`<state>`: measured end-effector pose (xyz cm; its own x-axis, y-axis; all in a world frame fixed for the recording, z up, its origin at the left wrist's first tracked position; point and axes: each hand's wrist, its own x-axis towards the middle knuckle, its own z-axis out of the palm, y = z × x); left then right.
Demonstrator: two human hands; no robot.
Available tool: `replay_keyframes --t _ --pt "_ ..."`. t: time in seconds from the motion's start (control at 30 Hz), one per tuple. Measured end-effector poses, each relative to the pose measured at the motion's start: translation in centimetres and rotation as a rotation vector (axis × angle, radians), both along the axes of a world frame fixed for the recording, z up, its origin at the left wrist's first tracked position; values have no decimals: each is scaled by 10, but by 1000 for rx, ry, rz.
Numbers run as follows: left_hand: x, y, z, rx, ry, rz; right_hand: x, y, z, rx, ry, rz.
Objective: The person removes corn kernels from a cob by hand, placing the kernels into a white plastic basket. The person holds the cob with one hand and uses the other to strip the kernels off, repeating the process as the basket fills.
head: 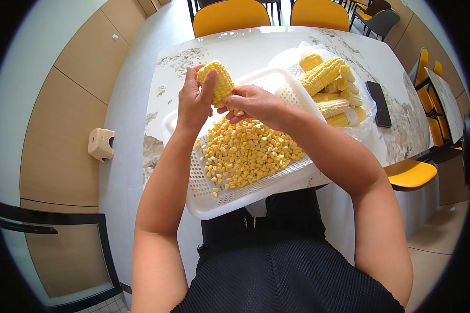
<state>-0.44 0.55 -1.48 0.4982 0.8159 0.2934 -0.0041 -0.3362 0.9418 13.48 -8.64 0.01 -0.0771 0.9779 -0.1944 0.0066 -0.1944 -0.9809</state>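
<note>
Gripped in my left hand (194, 96) is an ear of yellow corn (219, 80), tilted above the far side of a white perforated plastic basket (203, 213). My right hand (254, 102) meets the lower end of the ear, its thumb and fingers curled around a few loose kernels (239, 112). Below both hands, a broad heap of loose corn kernels (250, 152) covers much of the basket's floor. The near rim of the basket juts past the table's edge, over my lap. Part of the basket's right side is hidden by my right forearm.
A clear plastic bag (284, 58) holding several corn ears (323, 75) and stripped cobs (333, 106) lies right of the basket. Beyond it, a black smartphone (378, 103) rests on the marble-patterned table (235, 47). Yellow chairs (231, 17) stand opposite; a beige stool (101, 144) is at left.
</note>
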Motion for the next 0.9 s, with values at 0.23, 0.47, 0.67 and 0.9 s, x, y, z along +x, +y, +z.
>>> replay_keyframes --t 0.23,0.47,0.67,0.9 --pt "3 -1 -3 174 101 100 -5 3 -5 -55 -14 7" --pt "1 1 0 -6 97 111 -3 -1 -3 8 113 56" --pt "-5 -6 11 -212 -126 -129 3 -3 4 -3 224 101" --pt "-4 1 6 -156 -173 -173 8 -2 3 9 164 102"
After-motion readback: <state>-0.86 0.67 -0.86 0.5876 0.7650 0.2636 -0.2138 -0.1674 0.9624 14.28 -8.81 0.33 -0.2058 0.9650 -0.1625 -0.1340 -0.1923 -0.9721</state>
